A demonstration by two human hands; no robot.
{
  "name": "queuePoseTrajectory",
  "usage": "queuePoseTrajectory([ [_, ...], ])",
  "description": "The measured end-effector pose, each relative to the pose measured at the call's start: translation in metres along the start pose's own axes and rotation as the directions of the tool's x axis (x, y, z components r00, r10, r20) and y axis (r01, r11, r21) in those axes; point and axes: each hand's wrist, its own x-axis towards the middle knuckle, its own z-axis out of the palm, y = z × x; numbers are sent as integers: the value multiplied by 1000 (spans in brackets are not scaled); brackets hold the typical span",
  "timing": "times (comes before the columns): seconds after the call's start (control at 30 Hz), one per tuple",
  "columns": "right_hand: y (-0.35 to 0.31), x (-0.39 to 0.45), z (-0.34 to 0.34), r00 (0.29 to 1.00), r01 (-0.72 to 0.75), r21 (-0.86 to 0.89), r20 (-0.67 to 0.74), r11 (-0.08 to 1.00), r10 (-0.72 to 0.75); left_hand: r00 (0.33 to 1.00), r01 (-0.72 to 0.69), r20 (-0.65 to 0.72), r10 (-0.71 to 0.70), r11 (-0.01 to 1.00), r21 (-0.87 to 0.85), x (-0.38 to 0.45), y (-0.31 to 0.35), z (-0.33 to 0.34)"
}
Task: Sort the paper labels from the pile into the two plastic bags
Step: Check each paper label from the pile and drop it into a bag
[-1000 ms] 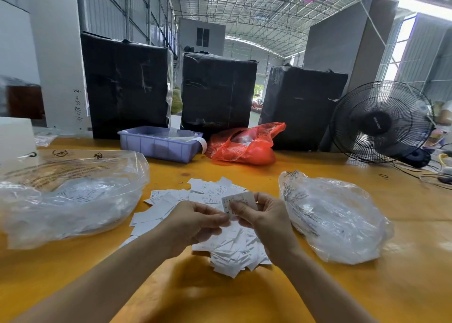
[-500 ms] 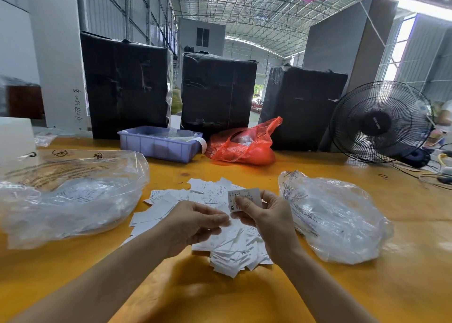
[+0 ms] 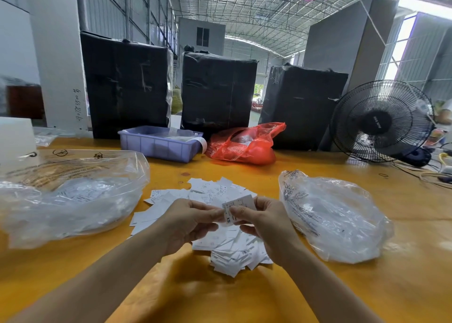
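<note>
- Two hands, my left hand (image 3: 193,221) and right hand (image 3: 263,221), pinch one paper label (image 3: 238,207) between fingers (image 3: 241,210).
- Light, floppy; I judge edge pinches best.

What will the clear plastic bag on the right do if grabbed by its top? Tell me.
The crumpled clear plastic bag on the right probably sags rather than holding shape: its film lies slumped and wrinkled. It likely lifts lightly, since only thin paper labels seem to be inside. The glossy film may slip.
</note>
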Motion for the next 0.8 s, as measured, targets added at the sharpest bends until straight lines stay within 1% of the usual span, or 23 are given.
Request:
queuePoseTrajectory([
  [0.07,-1,0,-2,997,-58,-17,50,998,58,1000,-1,-13,1,1000,-2,0,1,0],
  [0.13,-1,-1,-2,994,-68,-12,81,998,69,1000,-3,-13,3,1000,1,-1,1,0],
  [0.2,-1,-1,-2,998,-36,25,49,999,34,1000,-2,1,2,1000,12,-1,1,1],
  [0.3,-2,-1,-3,998,43,77,-50,996,-39,1000,-3,19,3,1000,25,0,0,1],
  [0.37,-3,0,-3,993,89,91,-88,992,-81,1000,-2,23,2,1000,25,0,0,2],
  [0.6,-3,-3,-2,981,175,7,-86,985,-174,998,-4,60,3,1000,23,-2,-1,4],
  [0.8,-2,-4,-1,979,199,-7,-45,980,-199,998,10,69,-12,1000,26,-2,-1,4],
])
